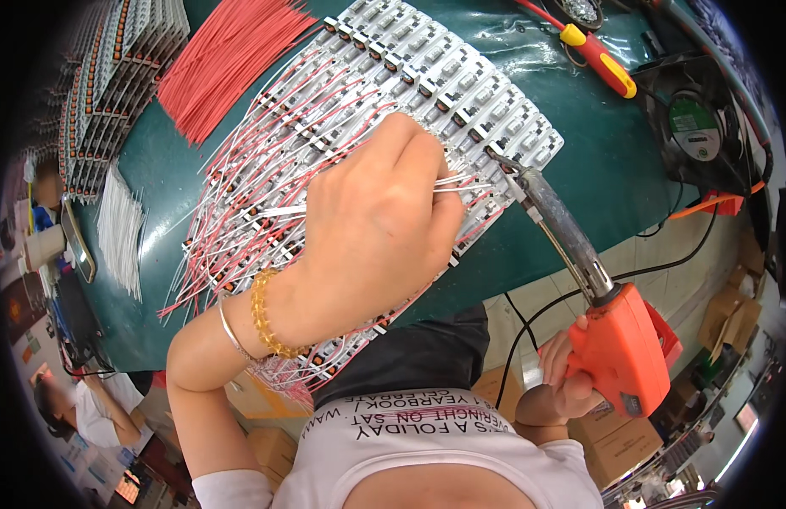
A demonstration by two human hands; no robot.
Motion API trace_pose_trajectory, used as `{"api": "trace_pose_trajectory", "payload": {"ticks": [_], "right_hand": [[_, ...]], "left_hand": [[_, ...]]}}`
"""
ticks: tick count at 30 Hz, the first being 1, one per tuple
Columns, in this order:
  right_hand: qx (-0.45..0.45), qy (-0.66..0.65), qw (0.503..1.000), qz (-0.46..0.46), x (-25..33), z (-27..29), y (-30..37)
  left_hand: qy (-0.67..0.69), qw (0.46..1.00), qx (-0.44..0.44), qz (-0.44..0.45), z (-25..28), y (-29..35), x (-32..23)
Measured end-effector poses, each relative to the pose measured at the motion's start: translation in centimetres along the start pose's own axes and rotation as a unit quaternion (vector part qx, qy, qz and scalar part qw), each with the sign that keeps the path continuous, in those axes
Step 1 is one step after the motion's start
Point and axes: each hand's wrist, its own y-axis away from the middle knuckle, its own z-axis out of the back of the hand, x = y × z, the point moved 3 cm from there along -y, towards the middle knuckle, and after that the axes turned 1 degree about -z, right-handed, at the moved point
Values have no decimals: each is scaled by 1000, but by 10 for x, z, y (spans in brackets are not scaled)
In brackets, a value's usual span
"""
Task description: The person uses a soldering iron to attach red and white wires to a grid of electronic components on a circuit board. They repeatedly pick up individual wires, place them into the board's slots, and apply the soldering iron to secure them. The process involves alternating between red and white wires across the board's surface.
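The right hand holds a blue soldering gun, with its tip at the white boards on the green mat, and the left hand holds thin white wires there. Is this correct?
Not quite: the soldering gun is orange, not blue, as the head view shows. The rest holds: the right hand grips it with its tip at the white boards on the green mat, and the left hand pinches thin white wires.

There is one view, from a wide fisheye camera on the person's head, looking steeply down and close in on the work. The left hand [372, 220] fills the middle, and the right hand [563, 382] comes in at the lower right; the person's chest lies along the bottom edge. The green table [596, 161] curves across the upper half, its straight edges bending toward the dark round rim. The floor shows at the lower right, beyond the table's edge.
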Motion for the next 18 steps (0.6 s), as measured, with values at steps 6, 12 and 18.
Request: {"api": "trace_pose_trajectory", "payload": {"ticks": [6, 12, 18], "right_hand": [[30, -54, 997, -43, 6, 3, -2], [-1, -37, 997, -68, 7, 5, 8], [-70, 19, 993, -90, 8, 0, 8]], "left_hand": [[80, 997, -13, 11, 7, 0, 3], [6, 999, 1, -37, -5, 9, -5], [-15, 999, 2, -48, -8, 10, -8]]}}
